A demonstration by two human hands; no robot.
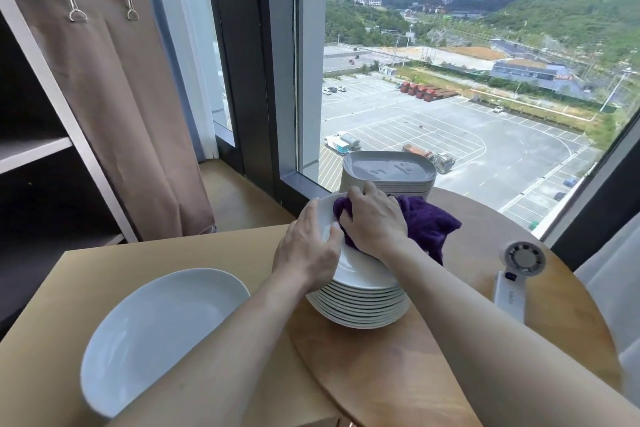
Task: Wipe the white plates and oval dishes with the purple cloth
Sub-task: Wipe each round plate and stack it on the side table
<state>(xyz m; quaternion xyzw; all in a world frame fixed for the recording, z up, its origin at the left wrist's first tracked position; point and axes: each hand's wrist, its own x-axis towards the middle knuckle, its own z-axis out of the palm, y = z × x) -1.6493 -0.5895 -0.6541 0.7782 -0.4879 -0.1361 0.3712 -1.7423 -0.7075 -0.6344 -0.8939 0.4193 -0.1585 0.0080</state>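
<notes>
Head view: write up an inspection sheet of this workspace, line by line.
Surface: round wooden table next to a square table.
Job's things: plate stack, top plate tilted; dish stack behind; single plate on the square table; purple cloth on the top plate.
Clutter: handheld fan.
Hands: left hand grips the top plate's rim; right hand grips the purple cloth.
Cables: nothing seen.
Surroundings: window, brown curtain, shelving.

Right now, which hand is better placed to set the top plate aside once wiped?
Probably the left hand: it holds the rim of the top plate, and the lone plate lies on its side. The right hand grips the purple cloth.
</notes>
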